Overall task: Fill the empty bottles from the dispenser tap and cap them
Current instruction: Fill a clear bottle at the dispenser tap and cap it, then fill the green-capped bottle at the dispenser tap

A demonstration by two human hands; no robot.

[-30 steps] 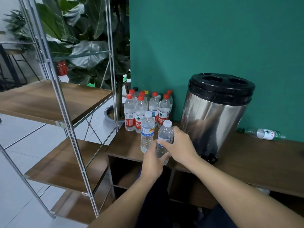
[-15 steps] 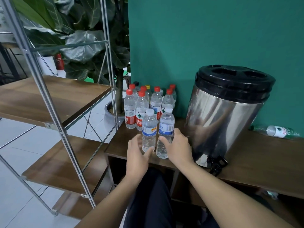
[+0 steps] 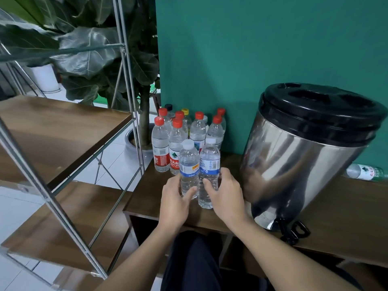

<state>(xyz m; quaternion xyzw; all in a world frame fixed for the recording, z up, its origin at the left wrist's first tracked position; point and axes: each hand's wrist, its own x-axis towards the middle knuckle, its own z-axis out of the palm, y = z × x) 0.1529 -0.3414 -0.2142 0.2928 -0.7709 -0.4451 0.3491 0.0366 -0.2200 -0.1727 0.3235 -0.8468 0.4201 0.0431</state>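
Wrapping my left hand (image 3: 174, 203) around one white-capped bottle (image 3: 189, 168) and my right hand (image 3: 225, 193) around its twin (image 3: 209, 164), fingers curled mid-body, both standing on the bench (image 3: 344, 208). Full, so heavy and crushable; grip below the label. Dispenser (image 3: 304, 156) sits right, red-capped bottles (image 3: 177, 143) behind.

Two hands on two water bottles beside a steel dispenser.
The left hand (image 3: 174, 203) wraps one white-capped bottle (image 3: 189, 168); the right hand (image 3: 225, 193) grips the bottle beside it (image 3: 209, 164). Red-capped bottles (image 3: 177, 141) stand behind, the dispenser (image 3: 302, 156) to the right on a wooden counter (image 3: 346, 211).
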